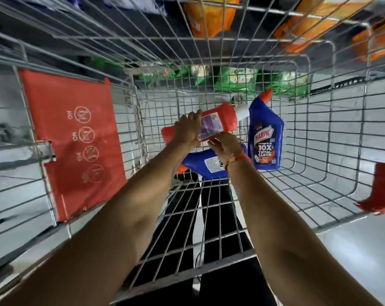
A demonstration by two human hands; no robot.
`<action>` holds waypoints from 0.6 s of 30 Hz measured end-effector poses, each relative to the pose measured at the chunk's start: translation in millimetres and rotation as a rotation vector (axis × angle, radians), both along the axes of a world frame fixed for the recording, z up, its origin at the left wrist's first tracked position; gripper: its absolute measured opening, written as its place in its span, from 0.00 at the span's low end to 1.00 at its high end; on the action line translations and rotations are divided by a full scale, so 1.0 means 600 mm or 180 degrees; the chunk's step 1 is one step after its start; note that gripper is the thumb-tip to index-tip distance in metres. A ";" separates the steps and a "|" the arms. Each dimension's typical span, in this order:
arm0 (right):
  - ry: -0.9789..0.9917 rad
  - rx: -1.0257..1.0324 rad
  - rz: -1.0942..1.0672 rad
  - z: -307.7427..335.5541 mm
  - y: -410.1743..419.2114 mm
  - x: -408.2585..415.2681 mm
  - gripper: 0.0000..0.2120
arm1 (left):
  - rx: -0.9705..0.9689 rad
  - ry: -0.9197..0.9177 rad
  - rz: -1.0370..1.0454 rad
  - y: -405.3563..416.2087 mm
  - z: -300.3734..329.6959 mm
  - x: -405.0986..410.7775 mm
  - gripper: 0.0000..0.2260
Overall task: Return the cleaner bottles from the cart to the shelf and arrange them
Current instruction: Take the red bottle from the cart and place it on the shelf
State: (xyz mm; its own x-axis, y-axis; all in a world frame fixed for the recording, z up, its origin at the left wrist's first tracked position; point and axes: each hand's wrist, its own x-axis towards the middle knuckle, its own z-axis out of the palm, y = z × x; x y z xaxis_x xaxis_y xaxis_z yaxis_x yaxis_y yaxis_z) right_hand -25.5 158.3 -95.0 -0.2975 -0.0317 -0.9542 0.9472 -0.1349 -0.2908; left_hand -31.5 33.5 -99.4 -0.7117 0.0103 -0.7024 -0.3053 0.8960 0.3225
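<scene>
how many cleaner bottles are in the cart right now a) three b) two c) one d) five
a, three: a red bottle with a white cap under both hands, a blue Harpic bottle lying to its right, and another blue bottle lying below the right hand; the left hand rests on the red one.

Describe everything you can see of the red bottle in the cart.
The red bottle is glossy plastic with a white cap pointing right and a purple-and-white label on its side. It lies roughly horizontal, cap end tilted slightly up, low inside the wire cart. The left hand grips over its base end; the right hand has fingertips at its lower edge. Its cap meets the upright blue bottle; another blue bottle lies below it.
</scene>
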 end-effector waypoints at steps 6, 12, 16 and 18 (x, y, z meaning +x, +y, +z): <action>0.0355 -0.0164 -0.0118 0.030 -0.020 -0.008 0.13 | 0.0890 0.0125 0.1359 -0.021 0.030 0.010 0.25; 0.1191 -0.0558 0.0344 0.120 -0.044 -0.040 0.14 | 0.1511 0.0290 0.1725 -0.081 0.147 -0.002 0.37; 0.1456 -0.1197 0.1082 0.198 -0.059 -0.057 0.20 | 0.2162 0.0336 0.2100 -0.108 0.245 -0.009 0.21; 0.1436 -0.1433 0.1278 0.231 -0.069 -0.063 0.26 | 0.2393 0.0441 0.2120 -0.118 0.297 -0.013 0.16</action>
